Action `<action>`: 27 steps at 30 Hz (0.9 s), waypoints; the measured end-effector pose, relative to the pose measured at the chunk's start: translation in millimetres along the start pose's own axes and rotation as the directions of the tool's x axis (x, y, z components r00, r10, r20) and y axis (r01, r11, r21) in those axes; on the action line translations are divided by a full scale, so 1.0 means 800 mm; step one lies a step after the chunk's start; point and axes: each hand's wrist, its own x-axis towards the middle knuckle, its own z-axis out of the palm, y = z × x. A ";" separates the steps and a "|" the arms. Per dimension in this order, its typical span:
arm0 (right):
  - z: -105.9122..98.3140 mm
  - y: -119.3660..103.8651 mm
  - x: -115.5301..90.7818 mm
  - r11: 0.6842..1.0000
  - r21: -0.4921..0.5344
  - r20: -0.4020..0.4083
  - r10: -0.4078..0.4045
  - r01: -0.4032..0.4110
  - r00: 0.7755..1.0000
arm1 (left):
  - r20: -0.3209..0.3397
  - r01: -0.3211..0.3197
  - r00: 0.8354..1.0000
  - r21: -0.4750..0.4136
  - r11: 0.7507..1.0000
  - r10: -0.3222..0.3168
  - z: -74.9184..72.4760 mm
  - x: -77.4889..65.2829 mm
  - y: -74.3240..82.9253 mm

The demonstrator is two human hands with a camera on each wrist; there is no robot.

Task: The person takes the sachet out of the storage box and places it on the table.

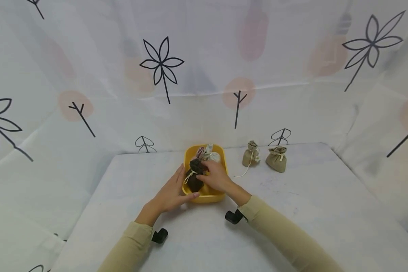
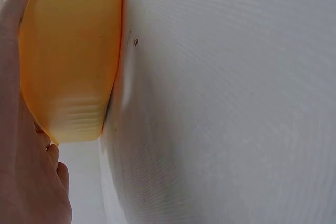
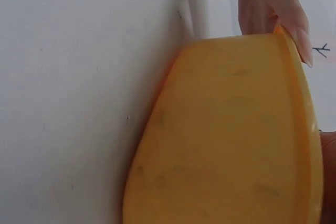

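Right hand (image 1: 218, 176) is pinching the dark bag (image 1: 194, 184) at its tied neck between thumb and fingers. Left hand (image 1: 171, 193) is spreading thumb and fingers around the left side and near left corner of the yellow tub (image 1: 209, 199), its thumb lying along the near rim.

Dark bag is sitting inside the tub, toward the left wall. A white bag (image 1: 215, 156) and a reddish bag (image 1: 200, 152) are lying at the tub's far end.

Tub is standing near the middle of the table's (image 1: 302, 204) far edge. Two tan bags, one (image 1: 249, 157) trailing a long cord (image 1: 247, 170), the other (image 1: 276, 162) slumping, are standing right of it, near that edge. A printed cloth (image 1: 204, 113) is hanging behind.
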 end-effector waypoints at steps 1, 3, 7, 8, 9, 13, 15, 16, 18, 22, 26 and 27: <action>0.003 0.001 0.001 1.000 0.008 -0.010 -0.003 0.003 1.000 | 0.002 -0.001 1.000 0.000 1.000 0.001 0.000 0.000 0.001; 0.006 0.000 0.002 1.000 0.025 -0.018 0.002 -0.002 1.000 | 0.004 -0.001 1.000 0.000 1.000 0.001 0.001 0.001 0.001; 0.010 0.000 0.003 0.999 0.035 -0.031 -0.002 0.003 1.000 | 0.007 -0.003 1.000 -0.002 1.000 0.003 0.001 0.002 0.003; 0.011 0.000 0.003 0.999 0.041 -0.031 -0.006 0.008 0.999 | 0.003 -0.006 1.000 -0.002 1.000 0.006 0.001 0.002 0.004; 0.011 0.000 0.004 0.999 0.046 -0.035 -0.012 0.013 0.999 | 0.002 -0.007 1.000 -0.003 1.000 0.007 0.001 0.002 0.004; 0.010 0.001 0.004 0.997 0.071 -0.030 -0.005 0.008 1.000 | -0.004 -0.006 1.000 -0.005 1.000 0.006 0.001 0.002 0.005; 0.009 0.002 0.004 0.997 0.082 -0.023 0.004 -0.002 1.000 | -0.001 0.000 1.000 -0.005 1.000 0.000 0.001 0.002 0.005; 0.008 0.002 0.004 0.996 0.084 -0.020 0.008 -0.007 1.000 | 0.000 0.003 1.000 -0.008 1.000 -0.003 0.002 0.002 0.004; 0.006 0.002 0.004 0.996 0.085 -0.022 0.013 -0.011 1.000 | 0.002 0.007 1.000 -0.003 1.000 -0.007 0.003 0.002 0.003; -0.001 -0.002 0.003 0.996 0.089 -0.042 0.004 0.000 0.999 | -0.004 0.007 1.000 0.000 1.000 -0.007 0.003 0.001 0.001; -0.009 -0.006 0.001 0.996 0.090 -0.046 -0.012 0.016 0.999 | -0.003 0.009 1.000 -0.005 1.000 -0.009 0.003 0.001 0.000; -0.011 -0.007 0.000 0.996 0.093 -0.043 -0.012 0.016 0.999 | -0.001 0.011 1.000 -0.003 1.000 -0.011 0.003 0.001 0.000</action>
